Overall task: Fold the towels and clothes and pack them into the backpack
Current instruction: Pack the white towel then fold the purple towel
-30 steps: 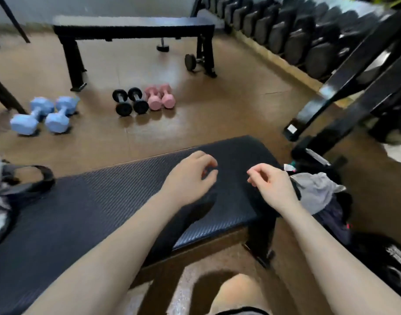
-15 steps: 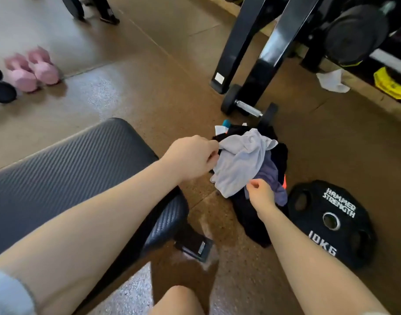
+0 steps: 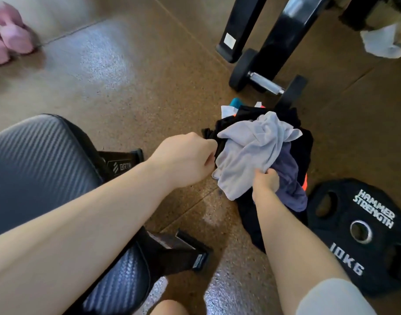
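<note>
A pile of clothes lies on the brown floor to the right of the bench. On top is a crumpled light grey garment [image 3: 251,153], over a purple one [image 3: 290,185] and black ones [image 3: 301,151]. My left hand [image 3: 186,158] grips the left edge of the pile, fingers curled around black fabric next to the grey garment. My right hand [image 3: 265,180] grips the lower edge of the grey garment. The backpack is out of view.
A padded black bench [image 3: 36,160] fills the left, its foot [image 3: 190,253] below my left arm. A black 10 kg weight plate [image 3: 363,235] lies right of the pile. A dumbbell [image 3: 265,83] and rack legs [image 3: 283,35] stand behind it. Pink dumbbells [image 3: 8,39] sit far left.
My view swung from the bench down to the pile on the floor. Both hands left the bench, reached the pile and now grip fabric; the right hand closed on the grey garment.
</note>
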Available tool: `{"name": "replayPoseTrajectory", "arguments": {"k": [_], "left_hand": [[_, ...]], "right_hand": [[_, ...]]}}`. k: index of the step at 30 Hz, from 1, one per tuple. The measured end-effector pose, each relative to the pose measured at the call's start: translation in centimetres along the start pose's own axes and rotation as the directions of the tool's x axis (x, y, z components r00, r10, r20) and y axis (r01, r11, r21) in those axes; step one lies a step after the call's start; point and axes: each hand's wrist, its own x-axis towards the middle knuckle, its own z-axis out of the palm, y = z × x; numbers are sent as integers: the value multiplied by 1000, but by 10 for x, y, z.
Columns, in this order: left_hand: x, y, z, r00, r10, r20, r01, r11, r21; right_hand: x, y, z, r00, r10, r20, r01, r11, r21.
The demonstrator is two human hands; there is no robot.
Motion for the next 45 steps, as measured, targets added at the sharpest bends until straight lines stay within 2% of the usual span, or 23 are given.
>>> {"name": "replayPoseTrajectory", "arguments": {"k": [2,4,6,9,12,14,17,19,21,23,25,28,30,32,33,34,36,37,38,40,43,45], "left_hand": [[1,-1,0,1000,-17,11,17,999,-37],[2,-1,0,999,-34,-25,31,994,-100],[0,-4,-2,993,-77,-90,55,973,-226],[-10,-4,-16,968,-212,-137,109,840,-531],[-35,-3,-44,929,-295,-223,41,683,-729],[-63,-3,-68,927,-232,-296,-79,649,-757],[-118,-4,-109,939,-26,-343,-244,652,-718],[-155,-6,-130,909,-13,-417,-323,612,-722],[-195,-13,-141,856,-143,-497,-361,523,-772],[-240,-22,-146,821,-306,-482,-361,377,-853],[-293,-34,-144,789,-422,-446,-335,313,-889],[-374,-50,-134,776,-460,-432,-246,409,-879],[-423,-58,-129,754,-505,-420,-148,492,-858],[-466,-68,-127,691,-587,-422,-68,528,-847],[-485,-74,-126,668,-621,-410,-23,534,-845],[-501,-81,-122,655,-649,-387,34,537,-843],[-526,-94,-112,629,-717,-300,155,494,-856],[-536,-100,-107,597,-765,-241,204,435,-877],[-544,-108,-102,553,-812,-187,247,373,-894],[-559,-122,-92,450,-879,-155,346,331,-878],[-575,-140,-74,333,-925,-181,532,343,-774],[-581,-151,-61,276,-937,-213,728,349,-591]], "right_hand": [[-14,-7,-7,986,-166,-3,166,986,31],[-36,-22,-20,941,-338,28,334,938,89],[-63,-38,-36,897,-440,37,430,889,157],[-113,-60,-63,870,-484,94,444,852,278],[-166,-88,-92,802,-567,186,493,805,331],[-203,-111,-112,739,-636,223,550,760,345],[-265,-147,-140,585,-762,278,620,641,452],[-311,-164,-149,479,-812,334,623,583,522],[-359,-173,-150,382,-828,411,580,561,590],[-408,-172,-142,273,-831,484,548,548,632],[-455,-160,-122,161,-781,603,501,591,632],[-517,-136,-92,30,-656,755,326,720,612],[-555,-120,-75,-89,-566,820,230,789,570],[-587,-105,-62,-190,-493,849,270,805,528],[-601,-98,-56,-205,-472,857,310,800,514],[-612,-91,-48,-188,-472,861,349,787,508],[-619,-80,-30,-79,-561,824,475,706,526],[-614,-76,-21,-22,-640,768,599,607,523],[-606,-72,-13,2,-707,707,738,478,476],[-590,-66,0,-27,-743,669,904,268,334],[-572,-63,23,-117,-702,703,967,81,241],[-568,-61,40,-201,-632,749,977,-72,201]]}}
